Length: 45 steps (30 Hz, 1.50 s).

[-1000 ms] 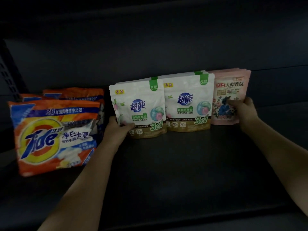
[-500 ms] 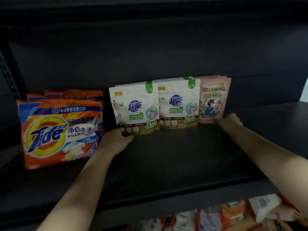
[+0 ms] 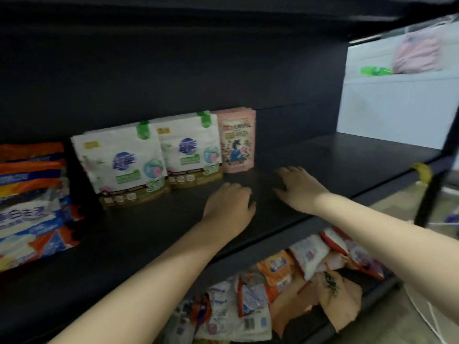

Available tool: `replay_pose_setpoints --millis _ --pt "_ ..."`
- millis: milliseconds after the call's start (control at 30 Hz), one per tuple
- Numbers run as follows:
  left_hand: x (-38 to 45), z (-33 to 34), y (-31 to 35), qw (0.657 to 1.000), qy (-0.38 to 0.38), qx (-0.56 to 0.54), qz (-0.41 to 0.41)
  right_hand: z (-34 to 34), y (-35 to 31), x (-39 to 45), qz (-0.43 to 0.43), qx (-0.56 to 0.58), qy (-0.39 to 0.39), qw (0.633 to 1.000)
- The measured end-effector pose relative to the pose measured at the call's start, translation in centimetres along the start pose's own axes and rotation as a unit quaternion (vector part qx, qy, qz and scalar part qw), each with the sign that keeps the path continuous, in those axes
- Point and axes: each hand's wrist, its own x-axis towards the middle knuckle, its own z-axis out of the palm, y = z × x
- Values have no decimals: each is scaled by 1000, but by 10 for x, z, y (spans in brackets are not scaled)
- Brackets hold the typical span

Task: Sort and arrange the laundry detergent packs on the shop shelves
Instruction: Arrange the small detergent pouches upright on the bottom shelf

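1. Right now the left hand (image 3: 229, 203) lies palm down over the dark shelf (image 3: 323, 155), fingers loosely spread and holding nothing; whether it touches the surface is hard to tell.
2. Just beside it, the right hand (image 3: 296, 186) is also palm down with fingers relaxed and empty, thumb pointing toward the left hand, the two hands slightly apart.
3. Behind the hands, near the back of the shelf, the pink floral packs (image 3: 238, 140) stand upright in a small row, apart from both hands.
4. To their left and touching them stand the white packs with green tabs (image 3: 191, 147), and another stack of the same kind (image 3: 121, 157) stands further forward and leftward, overlapping them.
5. Farther left, separated by a dark gap, the orange and blue detergent bags (image 3: 29, 202) lean at the frame's edge.
6. Below the shelf front, a loose pile of mixed packs (image 3: 285, 276) lies on the lower level, with a crumpled tan bag (image 3: 340, 296) among them.
7. At upper right, a white surface (image 3: 397, 103) shows beyond the shelf end, blurred.
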Motion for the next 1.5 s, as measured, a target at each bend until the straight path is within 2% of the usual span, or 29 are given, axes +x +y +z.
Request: replay_pose_setpoints --millis 67,167,400,633,833,1033,1167,1333,1500 --pt "14 4 30 999 8 -14 51 -13 23 -18 0 11 26 1000" --pt "36 11 83 996 -25 -17 88 -33 66 -48 17 -8 74 997" --pt "82 9 210 979 44 9 197 -102 178 -102 112 -67 110 985" --pt "133 -92 336 960 51 8 276 -251 231 -133 227 -75 132 962" --pt "168 -229 407 944 53 48 321 -409 228 -153 294 -116 125 940" --pt "215 -409 415 939 114 56 319 -570 181 -129 300 -143 141 933" --pt "253 -532 391 936 164 74 302 -666 133 -85 256 -120 161 946" --pt "300 -628 348 946 175 122 244 -730 94 -34 182 -129 168 960" --pt "346 -673 282 967 137 166 136 -767 78 23 130 -139 147 971"
